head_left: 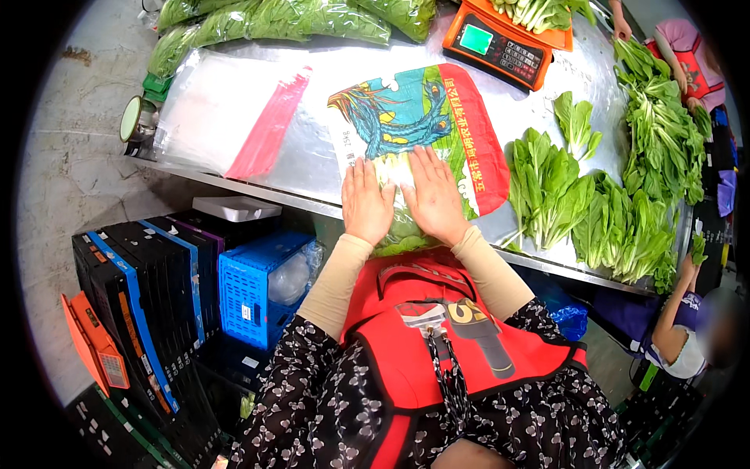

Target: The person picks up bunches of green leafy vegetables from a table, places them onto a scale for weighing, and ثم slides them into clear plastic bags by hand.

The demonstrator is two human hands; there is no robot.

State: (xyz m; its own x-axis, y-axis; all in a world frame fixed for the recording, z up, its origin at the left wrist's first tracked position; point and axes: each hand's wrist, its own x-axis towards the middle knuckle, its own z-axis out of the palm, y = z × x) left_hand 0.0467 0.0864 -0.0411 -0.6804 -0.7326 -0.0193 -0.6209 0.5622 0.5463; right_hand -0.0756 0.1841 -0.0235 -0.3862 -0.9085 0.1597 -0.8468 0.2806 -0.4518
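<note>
My left hand (367, 201) and my right hand (436, 195) lie flat, side by side, on a clear plastic bag of leafy greens (402, 228). Both hands have their fingers stretched forward and press down on the bag; neither grips it. The bag rests at the near edge of the metal table, its lower end close to my red apron (469, 332). Beneath it lies a colourful printed sack (484, 148) with a red border. Part of the bag is hidden under my palms.
Flat clear bags with a pink strip (269, 121) lie at left. Filled bags of greens (273, 19) and an orange scale (500, 47) stand at the back. Loose greens (547, 187) cover the right side. Blue crate (246, 285) sits below; other people work at right.
</note>
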